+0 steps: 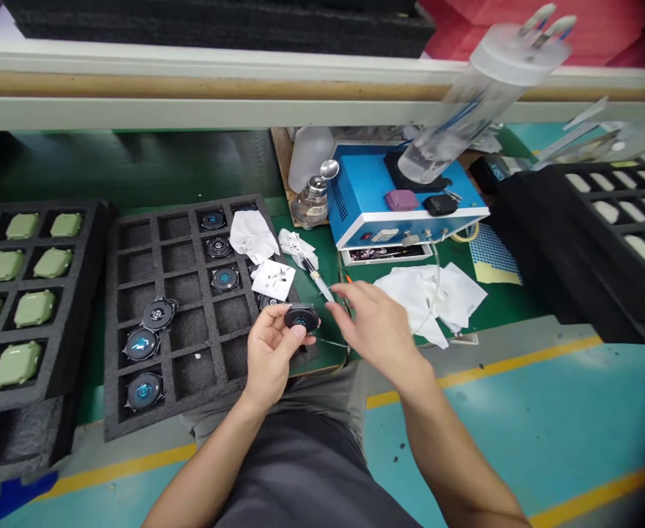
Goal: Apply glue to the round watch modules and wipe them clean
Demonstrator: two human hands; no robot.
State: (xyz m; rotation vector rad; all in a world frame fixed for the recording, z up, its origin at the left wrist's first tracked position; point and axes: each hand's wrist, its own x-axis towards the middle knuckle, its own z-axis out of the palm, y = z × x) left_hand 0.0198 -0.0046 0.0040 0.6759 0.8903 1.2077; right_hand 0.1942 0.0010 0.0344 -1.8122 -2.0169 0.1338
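Observation:
My left hand (272,352) is closed on a round black watch case (301,318), holding it by its edge between thumb and fingers. Its dark face carries a small blue mark. My right hand (374,323) is just to the right, thumb and forefinger apart with nothing seen between them. Close to those fingertips lies a clear syringe-like tube (320,283) with a dark end on crumpled white tissue (299,248). A square white paper (274,280) with small dark bits rests on the black foam tray (187,273), where several similar watch cases (144,391) sit.
Green watch cases (34,308) fill a foam tray at left. Behind my hands stand a blue control box (363,183), a glass bottle (310,203) and a tall clear cylinder (465,103). Wipes (410,293) and a thin hose lie at right, near another black tray (580,249).

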